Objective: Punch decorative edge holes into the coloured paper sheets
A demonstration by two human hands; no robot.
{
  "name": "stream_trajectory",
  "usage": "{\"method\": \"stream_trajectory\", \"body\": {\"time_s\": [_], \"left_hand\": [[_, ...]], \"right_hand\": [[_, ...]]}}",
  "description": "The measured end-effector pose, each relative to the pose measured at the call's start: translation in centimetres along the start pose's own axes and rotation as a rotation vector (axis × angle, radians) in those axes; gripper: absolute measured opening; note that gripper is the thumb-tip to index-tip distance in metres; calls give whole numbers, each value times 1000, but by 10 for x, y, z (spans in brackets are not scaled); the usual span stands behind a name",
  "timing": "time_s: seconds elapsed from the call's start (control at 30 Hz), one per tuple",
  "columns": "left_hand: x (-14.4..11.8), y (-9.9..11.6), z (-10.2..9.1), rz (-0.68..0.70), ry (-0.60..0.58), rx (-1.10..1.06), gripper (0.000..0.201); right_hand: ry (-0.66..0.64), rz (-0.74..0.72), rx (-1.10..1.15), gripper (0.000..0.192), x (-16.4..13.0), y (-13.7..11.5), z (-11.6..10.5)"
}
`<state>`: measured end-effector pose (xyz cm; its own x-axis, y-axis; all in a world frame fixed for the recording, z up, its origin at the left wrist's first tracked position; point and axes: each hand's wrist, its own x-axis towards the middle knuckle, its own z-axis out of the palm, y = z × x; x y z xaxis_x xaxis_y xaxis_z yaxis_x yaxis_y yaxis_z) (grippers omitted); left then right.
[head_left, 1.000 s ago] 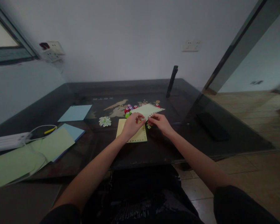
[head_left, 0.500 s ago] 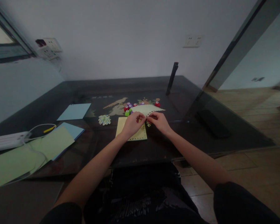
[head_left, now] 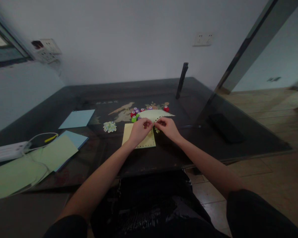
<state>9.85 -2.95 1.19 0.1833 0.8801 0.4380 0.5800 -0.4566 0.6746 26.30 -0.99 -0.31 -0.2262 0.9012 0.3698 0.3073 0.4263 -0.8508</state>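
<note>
My left hand (head_left: 140, 130) and my right hand (head_left: 168, 128) meet at the fingertips, both pinched. Whatever lies between them is too small to make out. Under my left hand is a yellow sheet (head_left: 127, 133) with a row of small holes or marks along its edges. Just behind the fingers, a pale sheet (head_left: 152, 114) has a similar row along its curved edge. A few small yellow-green paper bits (head_left: 157, 131) lie below my right fingers. To the left sits a heap of small pale paper bits (head_left: 110, 127).
Several small red, purple and green knobs with white tops (head_left: 133, 114) stand behind the sheets. Blue paper (head_left: 77, 119), green sheets (head_left: 62, 149), a white power strip (head_left: 8, 152) and its cable lie left. A black upright post (head_left: 182, 81) and dark flat object (head_left: 225, 128) are right.
The whole view has shifted slightly. My hands keep nearly the same pinched pose over the sheets, and nothing else has visibly moved.
</note>
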Motion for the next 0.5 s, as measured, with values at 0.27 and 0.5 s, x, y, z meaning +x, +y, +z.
{"method": "stream_trajectory", "body": {"time_s": [0.27,0.5], "left_hand": [[0,0,0,-1,9,-31,4],[-3,0,2,50,54,13,5]], "right_hand": [[7,16,9,18,-1,-1,1],[30,84,130,19,-2,0,6]]}}
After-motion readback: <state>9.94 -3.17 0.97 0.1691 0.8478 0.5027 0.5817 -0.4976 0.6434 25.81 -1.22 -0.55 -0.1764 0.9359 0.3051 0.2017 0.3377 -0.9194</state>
